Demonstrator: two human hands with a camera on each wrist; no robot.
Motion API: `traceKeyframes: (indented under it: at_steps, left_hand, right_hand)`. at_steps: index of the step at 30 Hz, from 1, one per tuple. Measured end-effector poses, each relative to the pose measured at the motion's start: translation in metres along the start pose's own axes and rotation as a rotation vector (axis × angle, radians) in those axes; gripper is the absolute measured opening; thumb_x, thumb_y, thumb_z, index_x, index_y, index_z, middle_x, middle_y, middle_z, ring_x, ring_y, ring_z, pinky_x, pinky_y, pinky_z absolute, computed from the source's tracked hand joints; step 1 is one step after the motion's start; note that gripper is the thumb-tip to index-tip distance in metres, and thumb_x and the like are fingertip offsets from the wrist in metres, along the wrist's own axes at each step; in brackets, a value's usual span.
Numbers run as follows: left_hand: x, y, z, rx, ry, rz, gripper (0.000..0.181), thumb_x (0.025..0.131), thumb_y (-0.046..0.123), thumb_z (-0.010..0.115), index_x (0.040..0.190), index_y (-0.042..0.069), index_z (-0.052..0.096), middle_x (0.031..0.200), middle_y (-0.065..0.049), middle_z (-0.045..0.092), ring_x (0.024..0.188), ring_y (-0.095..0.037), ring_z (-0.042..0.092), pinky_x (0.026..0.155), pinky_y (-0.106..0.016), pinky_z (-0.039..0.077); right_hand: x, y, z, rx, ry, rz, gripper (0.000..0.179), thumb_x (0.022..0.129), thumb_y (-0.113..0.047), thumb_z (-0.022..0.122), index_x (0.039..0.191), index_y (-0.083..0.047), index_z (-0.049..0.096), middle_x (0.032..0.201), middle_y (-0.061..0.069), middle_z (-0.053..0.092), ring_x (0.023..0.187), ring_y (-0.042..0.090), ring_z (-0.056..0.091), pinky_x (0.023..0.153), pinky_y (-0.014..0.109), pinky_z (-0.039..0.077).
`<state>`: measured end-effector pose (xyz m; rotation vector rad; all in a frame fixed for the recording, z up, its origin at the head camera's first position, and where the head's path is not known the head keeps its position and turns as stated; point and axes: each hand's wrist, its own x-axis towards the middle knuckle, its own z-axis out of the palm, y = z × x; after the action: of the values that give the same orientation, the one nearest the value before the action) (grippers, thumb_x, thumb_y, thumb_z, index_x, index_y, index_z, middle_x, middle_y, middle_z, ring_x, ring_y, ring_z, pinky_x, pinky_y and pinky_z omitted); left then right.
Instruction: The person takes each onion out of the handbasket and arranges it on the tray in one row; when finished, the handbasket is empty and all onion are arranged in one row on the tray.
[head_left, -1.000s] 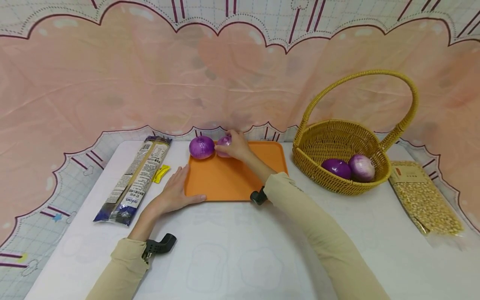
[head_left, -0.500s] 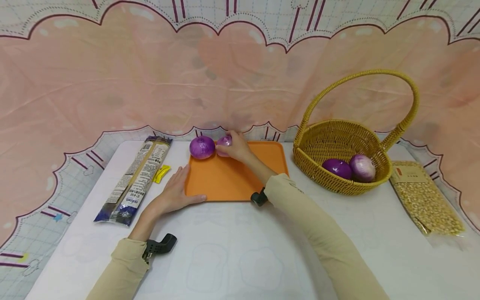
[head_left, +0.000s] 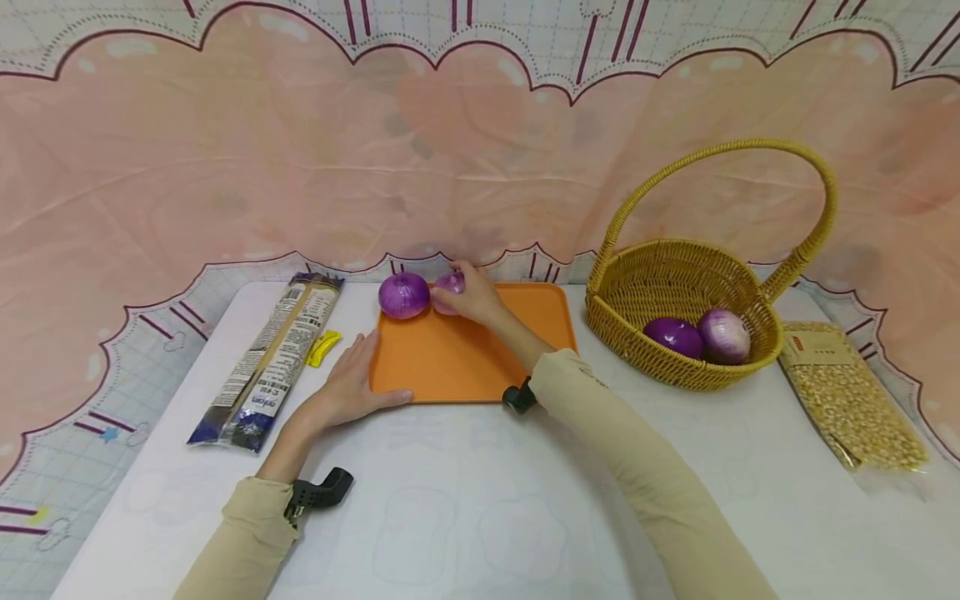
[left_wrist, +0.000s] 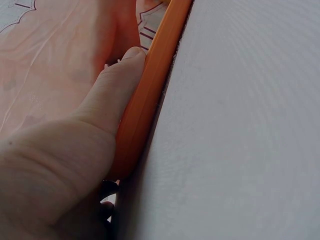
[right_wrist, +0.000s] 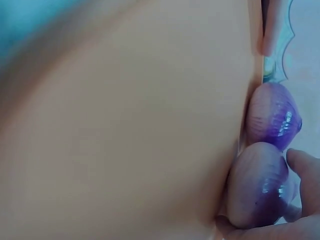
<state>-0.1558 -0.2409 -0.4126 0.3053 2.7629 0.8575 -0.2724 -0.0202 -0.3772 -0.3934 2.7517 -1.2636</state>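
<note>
An orange tray lies on the white table, with two purple onions at its back left corner. My right hand grips the right one of these onions, thumb and fingers around its sides. In the right wrist view this gripped onion sits right beside the other onion, which no hand holds. At the tray's front left corner rests my left hand, fingers straight along the left side. Its thumb lies stretched along the tray's front edge in the left wrist view.
To the right stands a wicker basket with a tall handle and two onions inside. A bag of pale yellow kernels lies beyond it. Left of the tray are a long noodle-type packet and a small yellow packet.
</note>
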Motion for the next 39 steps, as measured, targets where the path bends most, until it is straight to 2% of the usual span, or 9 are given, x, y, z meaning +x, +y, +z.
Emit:
traceKeyframes:
  at_steps: [6,23,30,35,39]
  left_hand:
    - [0.0,0.0,0.0,-0.001,0.006,0.004,0.119,0.079,0.058,0.07,0.154,-0.002,0.0,0.161,-0.027,0.003,0.15,-0.045,0.0,0.12,-0.062,0.006]
    - [-0.001,0.001,-0.001,0.003,-0.01,-0.009,0.118,0.08,0.06,0.068,0.154,-0.002,0.0,0.162,-0.026,0.002,0.15,-0.045,-0.001,0.12,-0.062,0.003]
    - [-0.001,0.001,-0.001,-0.001,-0.005,-0.003,0.118,0.08,0.059,0.069,0.154,-0.002,0.0,0.162,-0.026,0.003,0.15,-0.045,-0.001,0.121,-0.061,0.003]
    - [-0.001,0.002,-0.001,-0.006,0.008,0.014,0.117,0.08,0.057,0.07,0.154,-0.002,0.002,0.161,-0.027,0.005,0.15,-0.044,0.0,0.121,-0.06,0.003]
    - [-0.001,0.002,-0.001,-0.005,0.002,0.006,0.118,0.08,0.058,0.07,0.155,-0.001,0.001,0.162,-0.026,0.004,0.15,-0.044,0.0,0.121,-0.06,0.003]
  right_hand:
    - [0.001,0.002,0.001,-0.02,-0.019,-0.039,0.059,0.09,-0.033,0.066,0.141,-0.008,0.047,0.145,0.016,0.048,0.138,0.034,0.039,0.117,0.045,0.035]
    - [0.002,0.001,0.0,-0.01,-0.024,-0.008,0.063,0.09,-0.036,0.067,0.142,-0.008,0.046,0.144,0.017,0.047,0.133,0.031,0.045,0.113,0.042,0.041]
    - [0.002,0.0,-0.001,-0.017,0.01,-0.013,0.064,0.088,-0.036,0.069,0.141,-0.006,0.047,0.144,0.018,0.046,0.133,0.032,0.044,0.113,0.042,0.04]
    - [0.002,-0.001,-0.005,0.01,0.037,-0.038,0.064,0.086,-0.032,0.071,0.139,-0.004,0.049,0.144,0.017,0.048,0.134,0.032,0.044,0.115,0.04,0.038]
    - [0.003,0.0,-0.01,0.042,0.045,-0.025,0.063,0.087,-0.033,0.07,0.14,-0.005,0.048,0.144,0.015,0.049,0.135,0.031,0.045,0.116,0.039,0.038]
